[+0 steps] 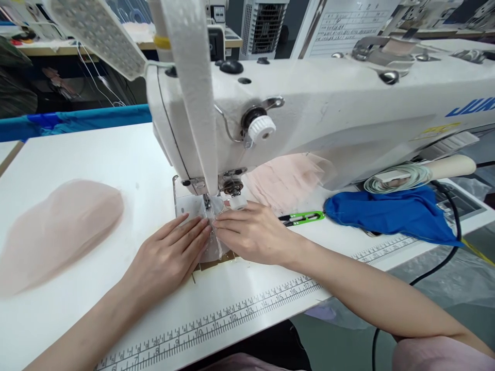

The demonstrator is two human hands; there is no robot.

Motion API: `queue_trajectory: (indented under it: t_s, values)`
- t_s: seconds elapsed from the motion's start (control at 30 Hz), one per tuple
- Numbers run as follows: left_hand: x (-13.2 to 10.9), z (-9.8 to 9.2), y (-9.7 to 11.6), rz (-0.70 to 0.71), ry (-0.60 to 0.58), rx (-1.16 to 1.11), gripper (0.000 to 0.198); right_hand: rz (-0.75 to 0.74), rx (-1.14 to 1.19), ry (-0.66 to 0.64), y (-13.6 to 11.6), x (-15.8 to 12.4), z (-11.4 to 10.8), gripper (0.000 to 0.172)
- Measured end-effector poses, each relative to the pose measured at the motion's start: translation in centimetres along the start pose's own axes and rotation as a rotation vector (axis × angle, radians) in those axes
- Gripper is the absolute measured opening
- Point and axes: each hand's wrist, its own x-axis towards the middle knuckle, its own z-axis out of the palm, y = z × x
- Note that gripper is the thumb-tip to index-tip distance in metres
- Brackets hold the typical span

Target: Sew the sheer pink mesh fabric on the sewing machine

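Observation:
Both of my hands are at the needle of a white sewing machine (320,98). My left hand (174,252) lies flat with its fingers stretched out, pressing a sheer pale fabric piece (212,250) onto the machine bed. On the other side of the presser foot (208,202), my right hand (255,232) has its fingers drawn together at the fabric's edge, and its fingertips partly hide what they pinch. The fabric runs under the foot between the two hands.
Sheer pink fabric (62,226) lies at the left of the white table (127,139). More pink pieces (286,180) sit under the machine arm. Green thread snips (305,218) and a blue cloth (390,211) are at the right. A ruler strip (232,319) follows the front edge.

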Motion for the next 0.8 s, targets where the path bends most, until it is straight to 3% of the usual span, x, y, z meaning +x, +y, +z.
queue_trajectory:
  t_s: [0.33, 0.6, 0.8]
  values:
    - [0.27, 0.32, -0.76, -0.005, -0.031, 0.037, 0.033, 0.024, -0.037, 0.001, 0.12, 0.06, 0.50, 0.026]
    - [-0.21, 0.06, -0.41, 0.033, -0.012, 0.010, 0.034, -0.045, -0.111, 0.047, -0.08, 0.12, 0.26, 0.026]
    - [-0.30, 0.07, -0.30, -0.115, -0.008, -0.134, 0.036, 0.058, 0.000, 0.067, -0.27, 0.28, 0.26, 0.024]
